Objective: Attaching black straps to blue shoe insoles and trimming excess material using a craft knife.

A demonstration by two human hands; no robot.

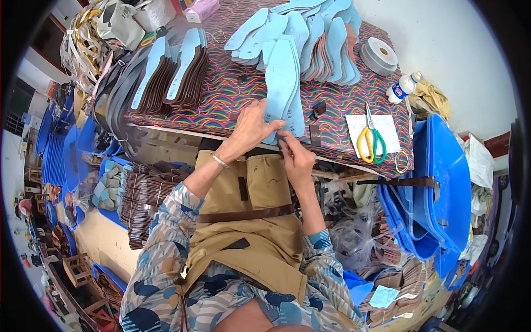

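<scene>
A small overlapping stack of light blue shoe insoles (283, 77) lies at the table's near edge, heel ends toward me. My left hand (250, 131) grips the insoles' heel end from the left, its thumb across the top. From the right, my right hand (297, 159) is closed, thumb and fingers pinching at the same heel edge. What lies under the fingertips is partly hidden. Behind them is a large fanned pile of light blue insoles (334, 50). Brown strip-like pieces topped with light blue (185, 74) stand in two bundles at the left.
Yellow-and-green-handled scissors (371, 141) lie on white paper (354, 124) at the right. Beyond are a white bottle (404, 87) and a tape roll (379, 55). Small dark pieces (318, 109) lie beside the insoles. Blue bins (451, 182) stand right of the patterned table (221, 119); tied brown bundles (146, 193) sit lower left.
</scene>
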